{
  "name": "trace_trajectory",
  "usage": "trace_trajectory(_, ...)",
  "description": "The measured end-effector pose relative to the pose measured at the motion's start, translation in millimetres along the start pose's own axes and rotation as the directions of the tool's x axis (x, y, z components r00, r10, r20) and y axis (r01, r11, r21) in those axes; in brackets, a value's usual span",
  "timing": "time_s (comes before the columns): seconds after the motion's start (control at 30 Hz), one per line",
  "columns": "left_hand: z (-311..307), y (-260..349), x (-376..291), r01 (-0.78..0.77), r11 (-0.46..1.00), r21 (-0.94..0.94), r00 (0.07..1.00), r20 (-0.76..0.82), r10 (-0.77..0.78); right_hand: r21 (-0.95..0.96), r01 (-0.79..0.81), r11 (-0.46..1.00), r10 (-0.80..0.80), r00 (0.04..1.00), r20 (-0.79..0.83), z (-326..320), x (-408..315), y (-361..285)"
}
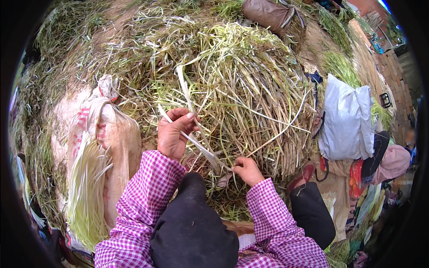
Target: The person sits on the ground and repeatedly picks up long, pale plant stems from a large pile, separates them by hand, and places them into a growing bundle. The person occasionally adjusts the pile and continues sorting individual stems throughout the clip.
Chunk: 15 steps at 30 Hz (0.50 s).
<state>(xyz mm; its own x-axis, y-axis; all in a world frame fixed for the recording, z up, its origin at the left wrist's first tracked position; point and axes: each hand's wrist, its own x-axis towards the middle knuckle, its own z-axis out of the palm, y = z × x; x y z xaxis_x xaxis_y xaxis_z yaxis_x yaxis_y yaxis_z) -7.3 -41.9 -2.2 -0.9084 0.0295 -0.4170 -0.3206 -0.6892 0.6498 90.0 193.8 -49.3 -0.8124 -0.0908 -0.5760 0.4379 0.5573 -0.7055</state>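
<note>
Pale, slender plant stalks [183,83] are gripped between the thumb and fingers of my left hand [176,132]. One stands up above the hand, and a white stem [201,147] slants down to the right below it. My right hand [248,170] pinches a thin strip at the lower end of that stem. Just beyond both hands lies a large heap of uncleaned stalks [264,114], with brownish stems and yellow-green leaves. A bundle of cleaned pale stalks [87,194] rests on a stuffed woven sack [122,134] to my left.
A filled white sack [347,120] stands to the right, near another person [390,164] in checked clothing. At the far side lies a brown sack [268,15]. Loose leaf waste [140,50] covers much of the ground. My dark-trousered knee [194,214] rises between my arms.
</note>
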Motion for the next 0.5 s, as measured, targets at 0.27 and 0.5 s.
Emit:
trace_trajectory(0.27, 22.4, -28.4, -10.7, 0.092, 0.979, 0.182, 0.973, 0.193, -0.127, 0.132, 0.529, 0.838, -0.422, 0.783, -0.457, -13.1, 5.5, -109.1)
trace_trajectory(0.5, -2.0, -34.3, 7.7, 0.128, 0.965, 0.231, 0.99, 0.033, -0.14, 0.646, 0.526, 0.553, -0.128, 0.82, -0.557, -25.9, 4.2, -88.7)
